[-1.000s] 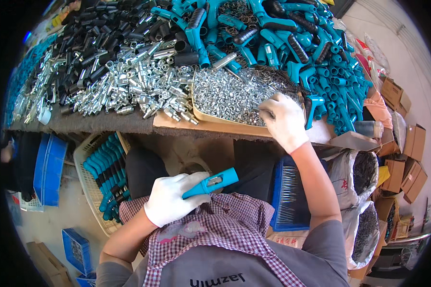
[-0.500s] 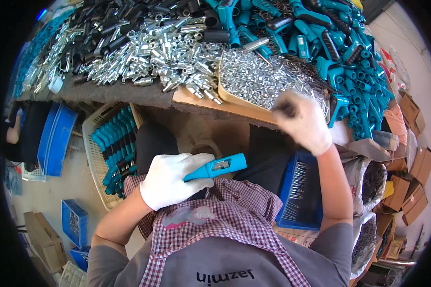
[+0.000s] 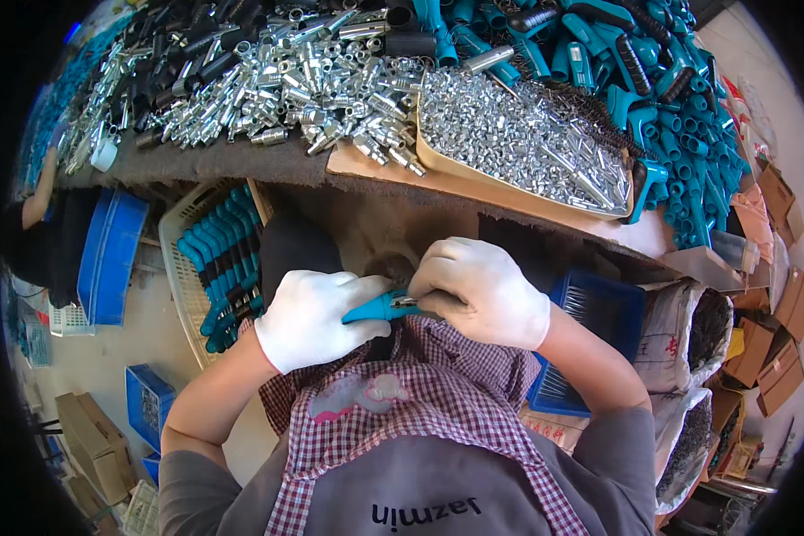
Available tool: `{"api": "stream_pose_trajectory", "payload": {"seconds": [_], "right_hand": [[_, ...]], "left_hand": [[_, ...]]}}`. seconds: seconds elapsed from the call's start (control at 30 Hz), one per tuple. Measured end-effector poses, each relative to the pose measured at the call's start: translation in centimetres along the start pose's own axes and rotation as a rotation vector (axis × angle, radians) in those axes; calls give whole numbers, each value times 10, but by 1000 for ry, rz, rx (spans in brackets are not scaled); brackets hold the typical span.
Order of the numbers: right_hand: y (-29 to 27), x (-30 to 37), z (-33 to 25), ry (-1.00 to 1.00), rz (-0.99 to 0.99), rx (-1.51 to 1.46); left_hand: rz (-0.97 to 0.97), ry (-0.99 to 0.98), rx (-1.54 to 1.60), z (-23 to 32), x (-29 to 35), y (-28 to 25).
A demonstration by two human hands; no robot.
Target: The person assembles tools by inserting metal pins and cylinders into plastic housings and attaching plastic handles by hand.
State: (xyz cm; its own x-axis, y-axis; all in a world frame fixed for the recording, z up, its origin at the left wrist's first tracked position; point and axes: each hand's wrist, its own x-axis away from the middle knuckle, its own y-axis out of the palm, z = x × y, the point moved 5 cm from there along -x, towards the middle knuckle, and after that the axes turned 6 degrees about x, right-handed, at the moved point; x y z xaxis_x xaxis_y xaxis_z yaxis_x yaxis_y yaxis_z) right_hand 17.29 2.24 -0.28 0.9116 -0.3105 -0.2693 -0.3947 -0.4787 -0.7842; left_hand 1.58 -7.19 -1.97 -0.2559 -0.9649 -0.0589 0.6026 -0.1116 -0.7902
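Observation:
My left hand (image 3: pixel 313 322), in a white glove, is closed round a teal plastic handle (image 3: pixel 371 310) held above my lap. Metal shows in a slot near the handle's right end. There my right hand (image 3: pixel 487 290), also gloved, has its fingers pinched together against the slot. Whatever sits between those fingertips is hidden. Beyond both hands, a shallow tray (image 3: pixel 518 186) of small silvery metal pieces rests on the bench edge.
Left of the tray lies a heap of metal fittings (image 3: pixel 286 80). Teal handles (image 3: pixel 688 170) are piled at the far right. A basket (image 3: pixel 177 259) of assembled teal handles stands by my left leg, a blue bin (image 3: pixel 612 313) by my right. Another person's arm (image 3: pixel 40 192) shows at far left.
My right hand has come from the tray of small metal pieces down to the slot of the teal handle. My left hand keeps its hold, the handle's end now partly covered.

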Motion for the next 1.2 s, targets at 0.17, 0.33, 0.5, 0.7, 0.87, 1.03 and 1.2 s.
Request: {"api": "stream_pose_trajectory", "payload": {"seconds": [0.17,0.33,0.5,0.7,0.87,1.03,1.2], "right_hand": [[6,-4,-4,-54,-9,46],[19,-13,-38,37,-299,558],[18,-9,-10,231,-280,159],[41,17,34,467,-634,-456],[36,11,18,552,-456,-404],[-12,-9,9,308,-85,118],[-92,-19,63,479,455,609]], "left_hand": [[-10,-20,16,-3,-1,4],[-2,9,-22,-3,-5,8],[33,58,-41,5,0,16],[19,104,29,24,-3,10],[10,65,22,26,-3,3],[179,79,53,24,-11,-5],[317,-81,221,16,-1,-9]]}}
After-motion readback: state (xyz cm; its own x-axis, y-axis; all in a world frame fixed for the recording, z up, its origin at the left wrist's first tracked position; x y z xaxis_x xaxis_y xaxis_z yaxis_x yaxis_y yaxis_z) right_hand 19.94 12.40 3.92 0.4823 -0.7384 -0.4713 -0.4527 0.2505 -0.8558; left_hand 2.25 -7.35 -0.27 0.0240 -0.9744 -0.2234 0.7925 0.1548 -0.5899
